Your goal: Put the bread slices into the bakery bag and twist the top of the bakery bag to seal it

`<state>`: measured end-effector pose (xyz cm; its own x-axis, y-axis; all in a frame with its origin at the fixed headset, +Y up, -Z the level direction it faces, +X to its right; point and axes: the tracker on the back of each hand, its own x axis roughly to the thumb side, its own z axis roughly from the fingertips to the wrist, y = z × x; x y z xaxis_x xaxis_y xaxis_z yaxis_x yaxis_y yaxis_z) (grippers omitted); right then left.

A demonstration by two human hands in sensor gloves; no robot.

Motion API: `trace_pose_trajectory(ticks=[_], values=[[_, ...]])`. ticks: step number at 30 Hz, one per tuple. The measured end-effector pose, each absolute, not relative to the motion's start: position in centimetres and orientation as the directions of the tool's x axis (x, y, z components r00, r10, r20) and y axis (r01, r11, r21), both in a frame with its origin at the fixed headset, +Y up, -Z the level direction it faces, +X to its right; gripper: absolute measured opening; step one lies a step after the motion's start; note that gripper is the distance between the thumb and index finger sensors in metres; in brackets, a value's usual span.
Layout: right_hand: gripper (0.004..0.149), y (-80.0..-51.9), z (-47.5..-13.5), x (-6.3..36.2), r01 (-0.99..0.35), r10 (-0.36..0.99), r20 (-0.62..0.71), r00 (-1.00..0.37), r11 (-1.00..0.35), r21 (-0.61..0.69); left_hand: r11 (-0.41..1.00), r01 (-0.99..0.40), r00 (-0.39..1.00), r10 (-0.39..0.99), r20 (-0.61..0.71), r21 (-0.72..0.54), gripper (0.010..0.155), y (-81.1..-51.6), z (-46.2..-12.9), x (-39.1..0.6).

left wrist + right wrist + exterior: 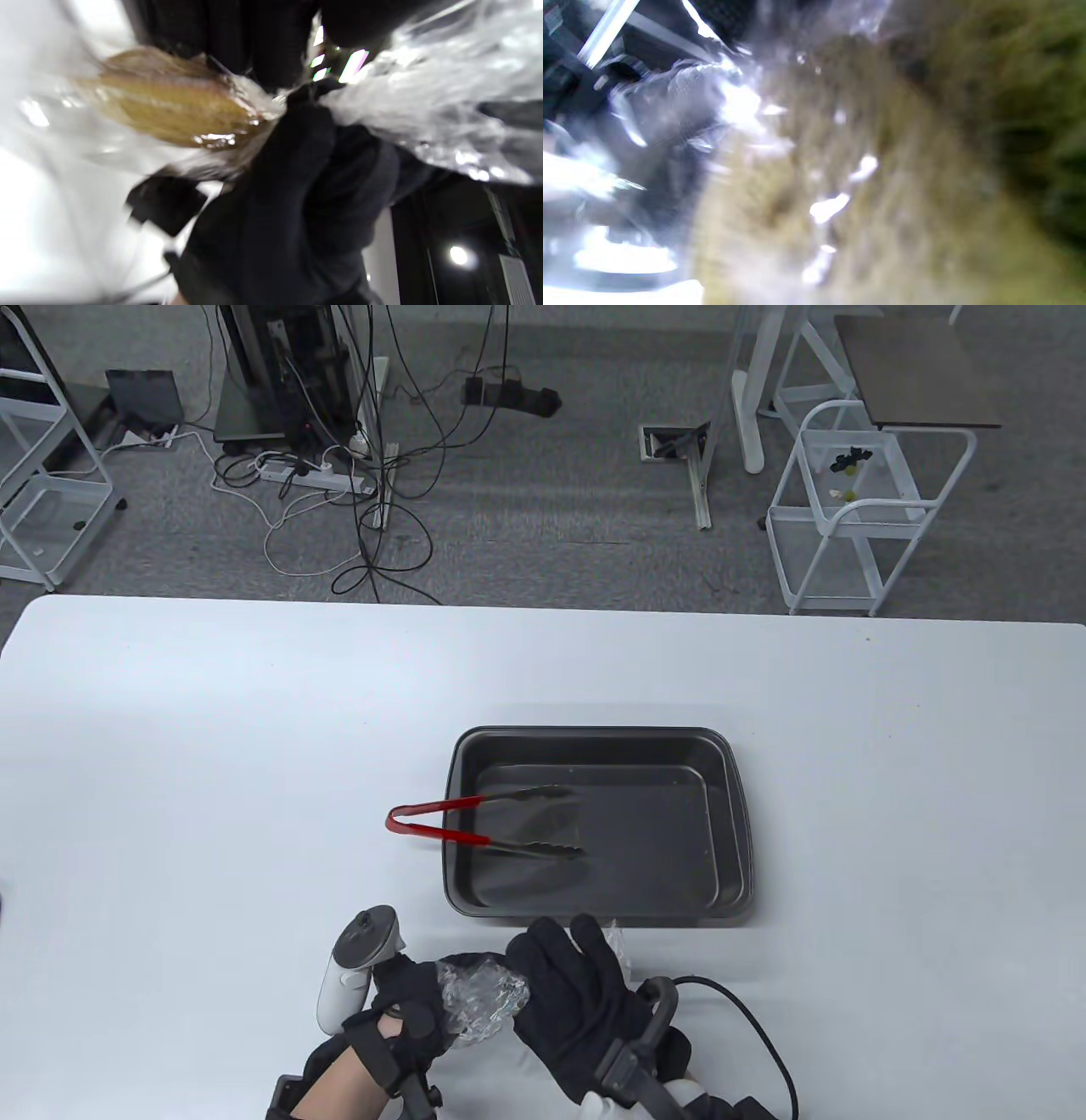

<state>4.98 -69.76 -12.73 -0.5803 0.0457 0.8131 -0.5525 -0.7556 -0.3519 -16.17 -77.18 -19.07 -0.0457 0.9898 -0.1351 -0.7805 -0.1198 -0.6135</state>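
Bag: the clear bakery bag [482, 999] with the bread slices [169, 106] inside sits between my hands at 6 o'clock on the surface [170, 746].
Grip: my left hand [399, 1010] pinches the gathered neck; my right hand [577, 993] wraps the loaded body.
Doing it well: I should keep the neck pinched tight, rotate the body gently, and avoid crushing the bread.

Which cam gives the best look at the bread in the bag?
Left wrist view: the bread shows golden through the clear bag. The right wrist view shows only a blurred brown close-up. The table view shows crumpled plastic between both hands and no bread.

Just beyond both hands the baking tray [730, 814] with tongs [475, 823] across its rim blocks forward reach
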Motion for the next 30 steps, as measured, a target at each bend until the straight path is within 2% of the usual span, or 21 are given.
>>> trace_pose_trajectory(ticks=[1, 3, 5, 7, 9, 12, 14, 16, 19, 24, 27, 30], values=[[0.052, -69.7, -13.2, 5.5, -0.596, 0.136, 0.8, -0.584, -0.741, -0.31, -0.033, -0.826, -0.04, 0.999, 0.001, -0.563, 0.061, -76.4, -19.0, -16.3], [0.053, -69.5, -14.1, 6.7, -0.649, 0.267, 0.765, -0.586, -0.721, -0.245, 0.149, -0.856, 0.037, 0.973, 0.229, -0.495, 0.067, -75.2, -18.8, -16.4], [0.053, -69.4, -15.0, 7.9, -0.71, 0.389, 0.726, -0.568, -0.677, -0.192, 0.326, -0.839, 0.185, 0.924, 0.336, -0.435, 0.071, -73.9, -18.2, -16.5], [0.053, -69.5, -16.0, 9.2, -0.752, 0.513, 0.673, -0.533, -0.652, -0.097, 0.547, -0.777, 0.378, 0.801, 0.464, -0.312, 0.073, -73.0, -17.7, -16.4], [0.053, -69.6, -16.9, 10.3, -0.786, 0.601, 0.619, -0.505, -0.617, -0.042, 0.775, -0.624, 0.643, 0.583, 0.497, -0.101, 0.074, -72.7, -17.3, -16.3], [0.053, -69.7, -17.8, 11.6, -0.793, 0.669, 0.545, -0.506, -0.61, 0.012, 0.959, -0.278, 0.869, 0.225, 0.441, 0.059, 0.075, -73.6, -17.4, -15.7], [0.054, -69.3, -18.2, 12.7, -0.792, 0.69, 0.512, -0.512, -0.609, 0.029, 0.991, -0.09, 0.907, 0.04, 0.419, 0.101, 0.076, -74.7, -17.7, -15.2], [0.054, -68.7, -18.4, 13.6, -0.775, 0.694, 0.468, -0.547, -0.632, 0.03, 0.995, -0.009, 0.913, -0.033, 0.406, 0.101, 0.077, -75.4, -18.1, -15.0], [0.054, -66.6, -19.1, 16.3, -0.758, 0.699, 0.379, -0.607, -0.653, -0.009, 0.997, -0.027, 0.918, -0.003, 0.397, 0.07, 0.078, -75.9, -18.4, -14.8], [0.054, -64.0, -21.1, 22.5, -0.786, 0.764, 0.211, -0.61, -0.616, -0.042, 0.998, -0.014, 0.919, -0.012, 0.394, 0.063, 0.076, -76.2, -18.4, -14.6], [0.054, -63.2, -22.3, 26.0, -0.756, 0.748, 0.111, -0.655, -0.651, -0.071, 0.999, -0.008, 0.918, -0.011, 0.396, 0.048, 0.078, -76.4, -18.5, -14.4], [0.054, -63.6, -23.7, 28.9, -0.698, 0.698, -0.014, -0.716, -0.716, -0.022, 0.999, 0.002, 0.917, -0.018, 0.398, 0.041, 0.079, -76.6, -18.5, -14.2]])
